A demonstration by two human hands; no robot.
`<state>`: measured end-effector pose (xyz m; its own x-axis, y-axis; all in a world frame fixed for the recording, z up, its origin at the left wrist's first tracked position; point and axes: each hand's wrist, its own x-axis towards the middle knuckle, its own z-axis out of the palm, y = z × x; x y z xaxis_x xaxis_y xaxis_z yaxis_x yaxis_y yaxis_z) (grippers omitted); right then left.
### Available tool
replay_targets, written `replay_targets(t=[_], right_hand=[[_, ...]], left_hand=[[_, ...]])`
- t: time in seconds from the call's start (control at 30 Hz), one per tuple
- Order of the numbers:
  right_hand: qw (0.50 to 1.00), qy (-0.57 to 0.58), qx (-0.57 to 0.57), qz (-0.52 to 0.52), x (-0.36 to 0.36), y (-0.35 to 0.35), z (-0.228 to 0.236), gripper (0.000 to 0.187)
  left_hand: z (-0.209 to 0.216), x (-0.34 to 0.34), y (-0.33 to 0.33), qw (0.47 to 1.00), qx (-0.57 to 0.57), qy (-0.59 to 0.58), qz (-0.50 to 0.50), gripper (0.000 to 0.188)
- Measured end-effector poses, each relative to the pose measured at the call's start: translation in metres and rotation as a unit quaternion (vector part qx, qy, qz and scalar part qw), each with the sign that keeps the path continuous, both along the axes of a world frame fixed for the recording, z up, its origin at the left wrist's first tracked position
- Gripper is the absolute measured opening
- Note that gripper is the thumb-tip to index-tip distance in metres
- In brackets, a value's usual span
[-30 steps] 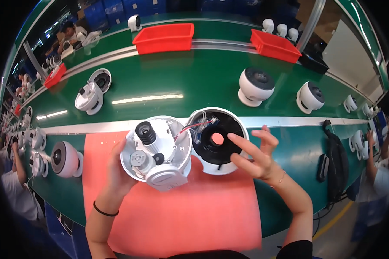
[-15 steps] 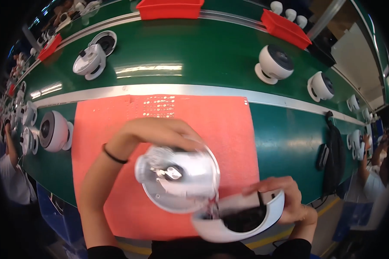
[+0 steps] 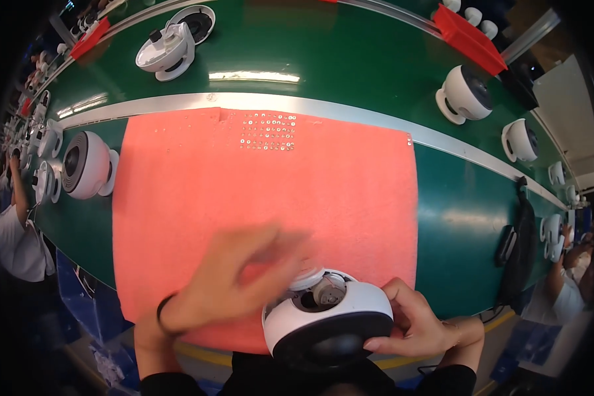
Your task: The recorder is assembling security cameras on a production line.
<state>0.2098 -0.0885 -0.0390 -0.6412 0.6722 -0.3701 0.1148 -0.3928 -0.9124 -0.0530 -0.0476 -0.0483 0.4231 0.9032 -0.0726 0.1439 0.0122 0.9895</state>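
My right hand (image 3: 419,323) grips the right side of a rounded white housing (image 3: 330,313) with a black front, held low at the mat's near edge. The thumb lies on the black front. Through an opening in the housing's top, a silvery motor (image 3: 329,294) shows, and a white round part sits beside it. My left hand (image 3: 237,277), blurred by motion, hovers up and left of the housing. Its thumb and fingers look apart, with red mat showing between them and nothing visible in the grasp. Beneath lies the red mat (image 3: 264,191).
Several rows of small screws (image 3: 270,132) lie on the mat's far part. A finished-looking white unit (image 3: 89,165) stands left of it; another (image 3: 464,96) is on the green belt. An open unit (image 3: 168,49) sits at far left. A black pouch (image 3: 521,244) lies right.
The two housing halves, spread apart before, are now together, black front tilted toward me. My left hand has come off the white shell. The view has shifted, and the mat appears less covered.
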Motion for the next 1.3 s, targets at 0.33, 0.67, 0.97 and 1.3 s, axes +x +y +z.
replay_targets(t=[0.33,0.67,0.97,1.3], right_hand=[[0.967,-0.023,0.247,0.066,-0.012,0.014,-0.006,0.047],[0.842,-0.223,0.468,0.151,-0.013,0.037,-0.001,0.036],[0.796,-0.265,0.526,0.137,-0.009,0.032,-0.01,0.045],[0.724,-0.184,0.663,0.043,-0.033,0.018,0.022,0.054]], left_hand=[[0.023,-0.006,-0.086,0.955,0.119,0.269,0.039,0.059],[0.021,-0.006,-0.073,0.879,0.169,0.446,-0.015,0.055],[0.0,-0.006,-0.076,0.882,0.239,0.407,0.015,0.057],[0.006,-0.005,-0.086,0.87,0.242,0.43,0.028,0.055]])
